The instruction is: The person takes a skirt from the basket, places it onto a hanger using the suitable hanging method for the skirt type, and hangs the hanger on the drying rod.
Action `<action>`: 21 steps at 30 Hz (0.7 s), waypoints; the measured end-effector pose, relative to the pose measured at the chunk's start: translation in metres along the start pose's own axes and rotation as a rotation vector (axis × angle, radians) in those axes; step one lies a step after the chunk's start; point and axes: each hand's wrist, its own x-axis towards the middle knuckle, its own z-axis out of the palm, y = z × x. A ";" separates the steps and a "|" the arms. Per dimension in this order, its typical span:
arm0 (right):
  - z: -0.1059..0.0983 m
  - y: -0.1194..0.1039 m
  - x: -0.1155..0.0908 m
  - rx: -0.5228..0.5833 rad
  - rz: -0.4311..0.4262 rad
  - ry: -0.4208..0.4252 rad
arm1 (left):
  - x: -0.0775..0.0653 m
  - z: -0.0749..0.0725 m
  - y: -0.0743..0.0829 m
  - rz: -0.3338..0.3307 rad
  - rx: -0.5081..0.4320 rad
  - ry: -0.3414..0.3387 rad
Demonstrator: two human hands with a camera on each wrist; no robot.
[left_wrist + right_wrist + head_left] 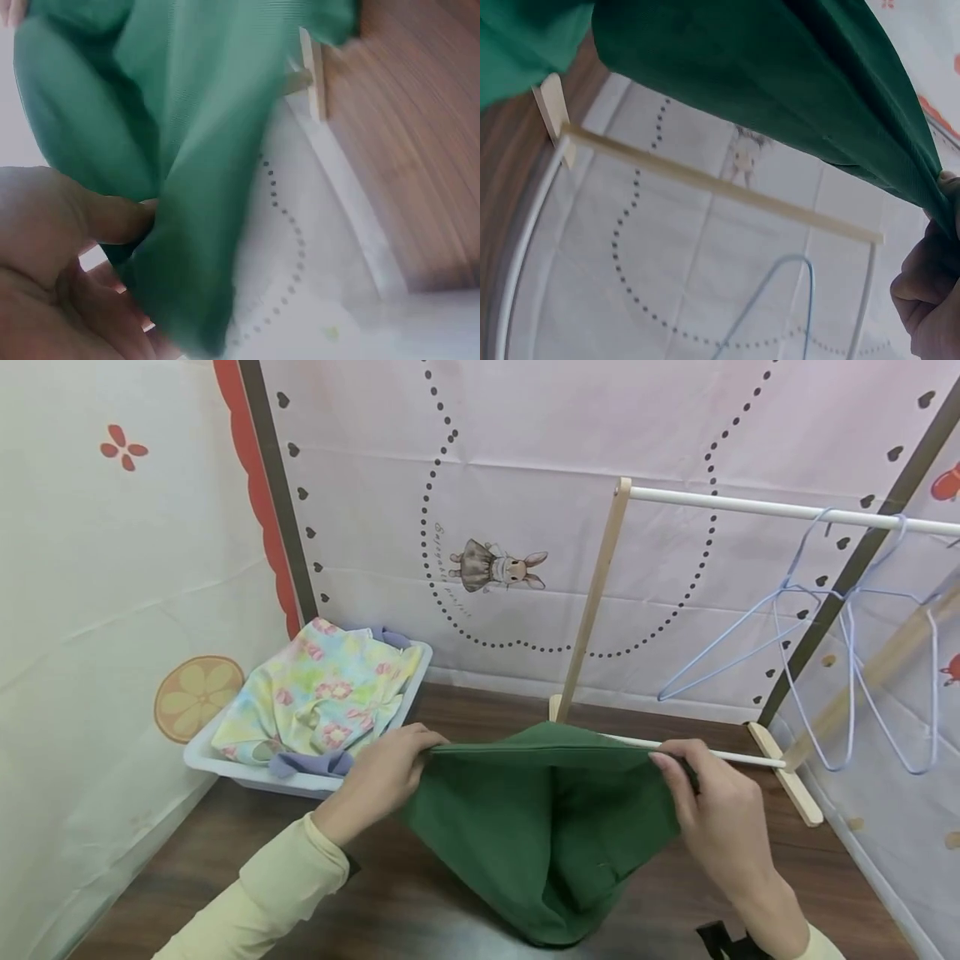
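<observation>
A dark green piece of cloth (487, 818) is stretched between both hands, its top edge pulled nearly straight and the rest sagging in folds over the wooden surface. My left hand (386, 781) pinches one corner between thumb and fingers; the left wrist view shows the thumb lying on the green cloth (202, 225). At the opposite corner my right hand (720, 814) grips the edge, and the right wrist view has the fingers bunched around the cloth (742, 82) there. Whether it is a garment or a plain piece of fabric I cannot tell.
To the left stands a white plastic basket (292, 783) holding a pastel floral garment (322, 685) and some purple cloth (311, 764). A wood-and-white rack (596, 602) stands at the right, with blue hangers (738, 639) on its rail. Printed curtains (360, 510) enclose the brown wooden surface (637, 918).
</observation>
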 end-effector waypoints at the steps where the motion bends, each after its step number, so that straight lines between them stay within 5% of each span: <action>1: -0.004 0.002 0.001 -0.009 0.005 0.006 | -0.001 -0.002 -0.005 -0.012 -0.001 0.003; 7: -0.026 0.013 0.009 -0.056 0.035 0.014 | -0.004 -0.018 -0.024 -0.041 -0.010 0.075; 12: -0.035 0.016 0.013 -0.070 0.038 0.018 | 0.001 -0.042 -0.018 -0.045 -0.087 0.199; 21: -0.056 0.024 0.026 -0.120 0.006 0.177 | 0.018 -0.087 0.023 0.008 -0.486 0.466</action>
